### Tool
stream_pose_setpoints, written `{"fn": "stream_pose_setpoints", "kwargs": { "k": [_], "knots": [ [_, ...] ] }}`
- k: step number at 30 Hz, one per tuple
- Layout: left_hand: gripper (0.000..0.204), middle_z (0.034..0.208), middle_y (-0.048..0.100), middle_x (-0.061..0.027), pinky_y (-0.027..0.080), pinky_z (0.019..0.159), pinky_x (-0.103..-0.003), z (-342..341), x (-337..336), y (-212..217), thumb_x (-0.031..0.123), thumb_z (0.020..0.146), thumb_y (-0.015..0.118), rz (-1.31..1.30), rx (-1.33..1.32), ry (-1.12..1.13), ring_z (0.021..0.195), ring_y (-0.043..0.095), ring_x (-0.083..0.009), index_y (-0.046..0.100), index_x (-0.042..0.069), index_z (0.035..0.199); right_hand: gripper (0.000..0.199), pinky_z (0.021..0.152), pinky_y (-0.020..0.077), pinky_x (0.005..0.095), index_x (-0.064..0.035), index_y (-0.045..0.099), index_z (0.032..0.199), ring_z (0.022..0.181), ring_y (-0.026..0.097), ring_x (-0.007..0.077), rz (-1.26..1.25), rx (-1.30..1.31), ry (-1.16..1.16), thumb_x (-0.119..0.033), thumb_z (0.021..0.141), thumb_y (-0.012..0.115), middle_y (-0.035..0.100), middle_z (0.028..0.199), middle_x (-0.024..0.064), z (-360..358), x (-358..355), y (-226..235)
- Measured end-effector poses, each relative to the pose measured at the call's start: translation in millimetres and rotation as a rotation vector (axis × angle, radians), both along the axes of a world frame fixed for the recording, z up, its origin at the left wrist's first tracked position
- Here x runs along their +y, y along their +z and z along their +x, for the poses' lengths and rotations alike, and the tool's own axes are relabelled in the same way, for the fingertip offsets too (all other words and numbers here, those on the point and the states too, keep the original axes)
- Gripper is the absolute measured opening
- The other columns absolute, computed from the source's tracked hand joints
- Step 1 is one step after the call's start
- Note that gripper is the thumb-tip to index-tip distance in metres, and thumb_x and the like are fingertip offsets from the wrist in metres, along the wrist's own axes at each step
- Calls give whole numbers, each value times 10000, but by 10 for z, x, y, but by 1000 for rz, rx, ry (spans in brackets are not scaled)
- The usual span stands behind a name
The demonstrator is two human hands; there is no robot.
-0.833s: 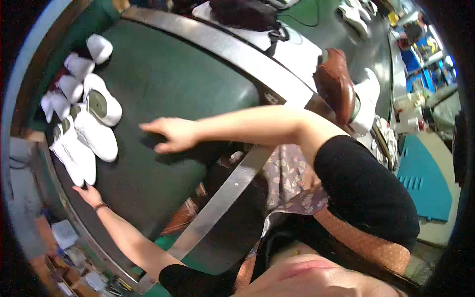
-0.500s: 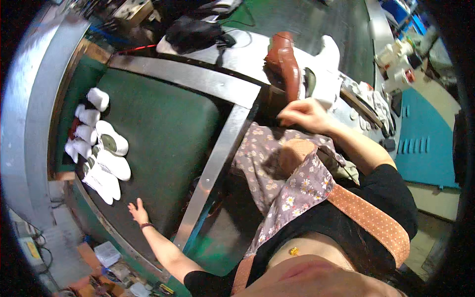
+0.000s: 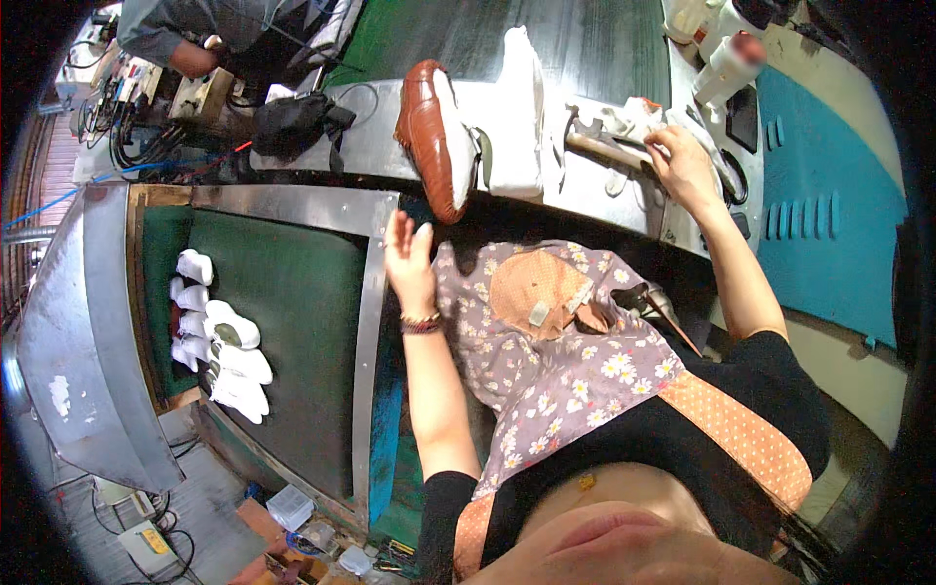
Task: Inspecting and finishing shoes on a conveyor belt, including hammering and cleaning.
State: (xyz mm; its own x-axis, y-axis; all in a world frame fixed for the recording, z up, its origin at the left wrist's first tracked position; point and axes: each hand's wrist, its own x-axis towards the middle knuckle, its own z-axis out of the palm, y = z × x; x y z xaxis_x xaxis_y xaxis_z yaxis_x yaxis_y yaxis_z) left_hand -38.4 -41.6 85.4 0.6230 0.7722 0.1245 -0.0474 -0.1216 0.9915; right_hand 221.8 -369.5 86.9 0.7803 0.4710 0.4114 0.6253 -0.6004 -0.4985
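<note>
My left hand [image 3: 409,261] is open, fingers raised and thumb apart, just below the toe of a brown leather shoe [image 3: 431,141]. That shoe has a white sole and lies on its side on the metal bench. Right of it stands a tall white block-like form [image 3: 517,127], with a dark green-grey piece [image 3: 485,159] between them. My right hand [image 3: 682,168] is over the bench's right part, its fingers curled together beside the end of a wooden-handled tool [image 3: 609,149]. Whatever lies between those fingers is too small to make out.
Several white shoes [image 3: 239,366] lie on the green conveyor belt [image 3: 297,341] at left, framed by a metal rail [image 3: 369,361]. A black bag-like bundle [image 3: 291,127] is on the bench [image 3: 380,146]. White bottles [image 3: 726,70] stand at back right. Another person's hand [image 3: 195,60] shows at upper left.
My left hand has swung from over the belt up to the bench edge near the brown shoe. My right hand has moved right, from below the shoe to the tools. The view has turned.
</note>
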Motion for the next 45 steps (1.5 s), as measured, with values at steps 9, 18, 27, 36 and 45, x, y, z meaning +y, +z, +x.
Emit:
{"fn": "stream_pose_setpoints", "kwargs": {
  "k": [9,18,27,36,45],
  "knots": [
    [374,1027,619,-39,458,832,-262,587,-158,-47,38,780,719,-17,14,26,902,582,-117,588,-34,1124,254,769,462,415,-94,692,733,881,567,313,-207,224,116,-341,697,741,584,859,119,96,-203,123],
    [380,1158,601,-136,564,787,-417,187,-14,857,160,917,547,-500,-267,58,974,638,-271,490,-26,1244,305,779,457,413,-60,635,847,935,529,309,-309,144,180,-278,673,759,539,951,118,-6,-125,191],
    [347,1150,614,-150,477,922,-392,-801,-426,1164,43,850,561,-363,-513,100,1025,614,-272,548,-60,1181,195,829,476,396,-31,648,828,978,577,327,-260,189,235,-140,667,663,583,1109,129,34,-85,278],
    [421,1112,634,-126,448,901,-413,-1602,-176,1291,383,893,534,-173,-637,455,1000,604,-271,606,28,1110,283,745,439,327,24,562,1062,787,562,243,-22,378,259,-224,948,484,587,876,147,99,-62,-95],
    [363,900,684,-69,490,717,-269,-1293,-15,750,342,824,670,-186,402,-124,773,639,-160,685,0,945,403,673,437,301,-83,586,908,823,548,208,949,923,527,-471,938,481,579,1073,121,-308,55,102]
  ]
}}
